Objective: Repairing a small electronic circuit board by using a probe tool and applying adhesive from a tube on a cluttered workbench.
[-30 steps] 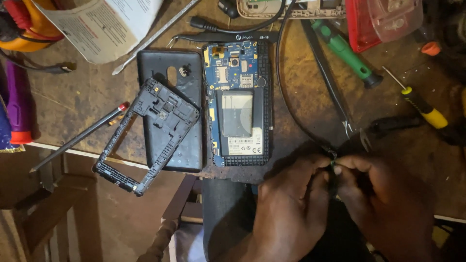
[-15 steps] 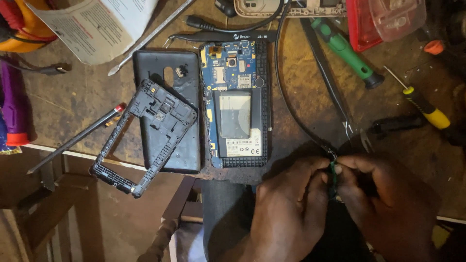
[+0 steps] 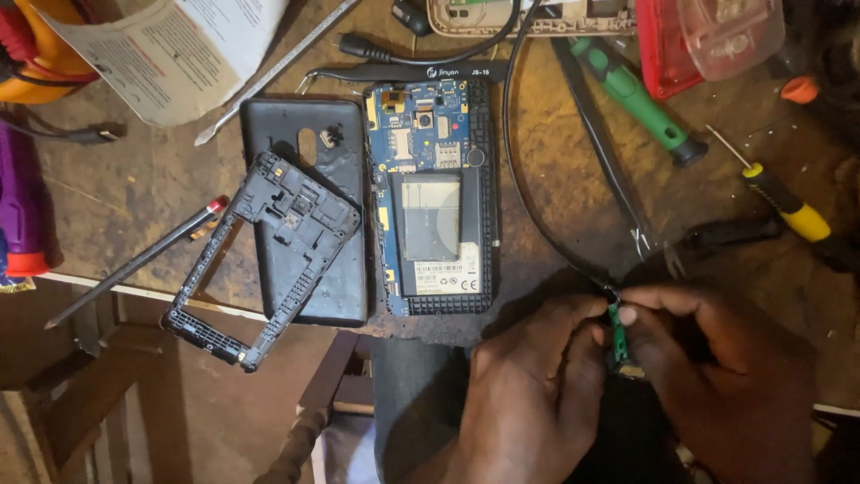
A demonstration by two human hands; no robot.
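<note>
Both hands pinch one tiny green board (image 3: 616, 324) at the table's near edge: left hand (image 3: 528, 385), right hand (image 3: 717, 376). It may snap, or its black wire (image 3: 528, 206) tear, if fingers squeeze hard. Farther back lies the open phone (image 3: 434, 193)

This is a small repair workshop for phones. On the worn, scratched wooden bench (image 3: 573, 188) lies an opened phone (image 3: 434, 197) with its circuit board bare, beside its black back cover (image 3: 309, 193) and frame (image 3: 260, 260). Around them are screwdrivers (image 3: 640, 99) (green and yellow handles), tweezers (image 3: 609, 152) and cables (image 3: 528, 197).
</note>
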